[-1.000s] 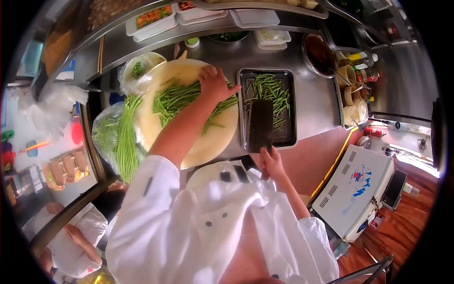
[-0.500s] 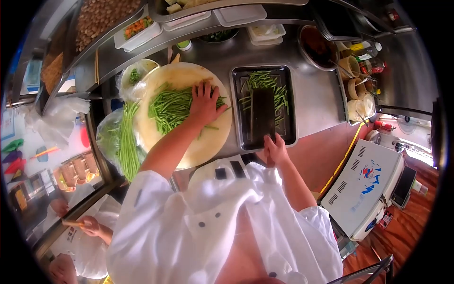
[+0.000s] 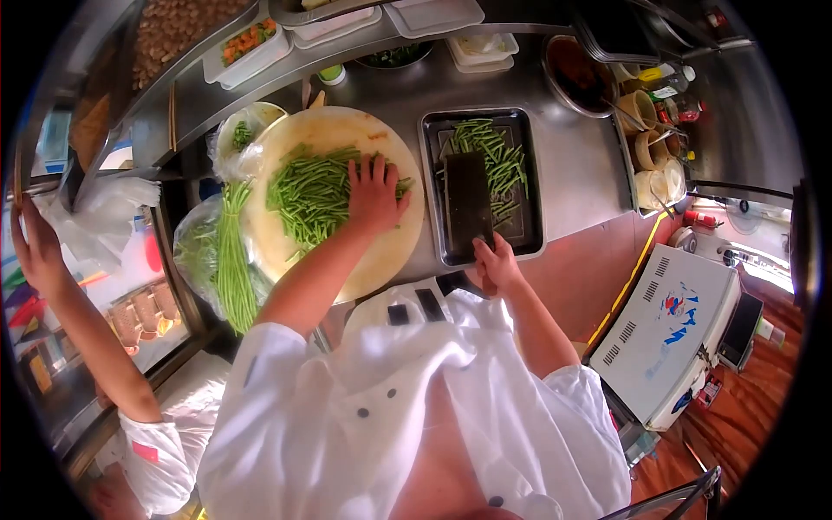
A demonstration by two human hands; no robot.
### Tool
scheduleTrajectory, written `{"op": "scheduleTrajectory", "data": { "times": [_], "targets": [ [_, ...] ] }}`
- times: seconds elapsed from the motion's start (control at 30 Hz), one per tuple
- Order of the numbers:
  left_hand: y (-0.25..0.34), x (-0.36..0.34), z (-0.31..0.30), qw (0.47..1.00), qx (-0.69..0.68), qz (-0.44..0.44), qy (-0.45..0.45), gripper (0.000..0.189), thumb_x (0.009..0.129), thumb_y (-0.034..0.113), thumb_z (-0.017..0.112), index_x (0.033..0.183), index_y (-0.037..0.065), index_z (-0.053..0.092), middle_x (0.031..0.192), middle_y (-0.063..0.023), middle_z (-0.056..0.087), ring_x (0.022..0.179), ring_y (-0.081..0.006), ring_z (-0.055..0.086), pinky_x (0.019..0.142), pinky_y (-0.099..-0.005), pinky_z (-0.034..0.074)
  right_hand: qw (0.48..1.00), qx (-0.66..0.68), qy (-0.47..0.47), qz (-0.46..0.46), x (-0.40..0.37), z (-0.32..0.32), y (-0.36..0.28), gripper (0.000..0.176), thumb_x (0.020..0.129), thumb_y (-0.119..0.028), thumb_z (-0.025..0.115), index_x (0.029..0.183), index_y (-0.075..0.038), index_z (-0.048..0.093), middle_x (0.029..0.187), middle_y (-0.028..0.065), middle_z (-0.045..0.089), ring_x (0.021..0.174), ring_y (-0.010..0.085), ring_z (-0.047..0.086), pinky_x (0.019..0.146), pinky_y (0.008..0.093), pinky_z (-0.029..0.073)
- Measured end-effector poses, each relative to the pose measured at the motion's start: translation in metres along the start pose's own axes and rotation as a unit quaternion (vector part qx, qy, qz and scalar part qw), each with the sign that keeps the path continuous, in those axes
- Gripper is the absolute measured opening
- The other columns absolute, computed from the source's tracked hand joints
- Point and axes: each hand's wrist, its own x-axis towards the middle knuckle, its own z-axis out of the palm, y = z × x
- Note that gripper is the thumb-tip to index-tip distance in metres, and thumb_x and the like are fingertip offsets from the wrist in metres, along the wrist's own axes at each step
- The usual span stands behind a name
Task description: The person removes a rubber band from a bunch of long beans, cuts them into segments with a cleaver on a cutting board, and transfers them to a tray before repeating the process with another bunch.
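Cut green beans (image 3: 308, 195) lie in a heap on the round cutting board (image 3: 381, 260). My left hand (image 3: 375, 199) rests on the heap's right side with its fingers spread. A cleaver (image 3: 468, 195) with a wide dark blade is in my right hand (image 3: 496, 263), which is closed round its handle. The blade is over the left part of a metal tray (image 3: 537, 191) and hides part of it. More cut beans (image 3: 498, 160) lie in that tray. Long uncut beans (image 3: 234, 260) stand against the board's left side, next to plastic bags (image 3: 198, 247).
A bowl of dark red sauce (image 3: 579, 78) sits at the back right, near bottles and small tubs (image 3: 637, 111). White containers (image 3: 251, 56) line the back shelf. At the left, a co-worker's arm (image 3: 100, 338) reaches up. A white box (image 3: 663, 334) is at the lower right.
The cleaver has shifted left over the tray, uncovering more beans on the right. My left hand has barely moved. The co-worker's arm has risen at the left.
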Motion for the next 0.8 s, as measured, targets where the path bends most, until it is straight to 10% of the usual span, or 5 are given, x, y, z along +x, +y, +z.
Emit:
{"op": "scheduleTrajectory", "data": {
  "times": [0.27, 0.8],
  "targets": [
    [-0.014, -0.003, -0.007, 1.0, 0.004, 0.019, -0.012, 0.052, 0.093, 0.037, 0.067, 0.134, 0.008, 0.056, 0.141, -0.0227, 0.046, 0.135, -0.04, 0.045, 0.118, -0.0628, 0.029, 0.999, 0.0, -0.034, 0.001, 0.0, 0.006, 0.002, 0.02, 0.102, -0.021, 0.065, 0.104, -0.003, 0.056, 0.068, 0.003, 0.054, 0.051, 0.013, 0.05, 0.047, 0.0296, 0.041],
    [-0.003, -0.038, -0.009, 0.998, -0.046, -0.018, 0.046, 0.08, 0.09, 0.06, 0.067, 0.151, 0.011, 0.05, 0.153, -0.0255, 0.042, 0.147, -0.0468, 0.035, 0.121, -0.0667, 0.02, 0.983, -0.14, -0.114, -0.009, 0.045, 0.091, 0.012, 0.031, 0.103, -0.033, 0.063, 0.108, -0.003, 0.055, 0.067, 0.0032, 0.057, 0.052, 0.0141, 0.055, 0.05, 0.0335, 0.048]
  ]
}}
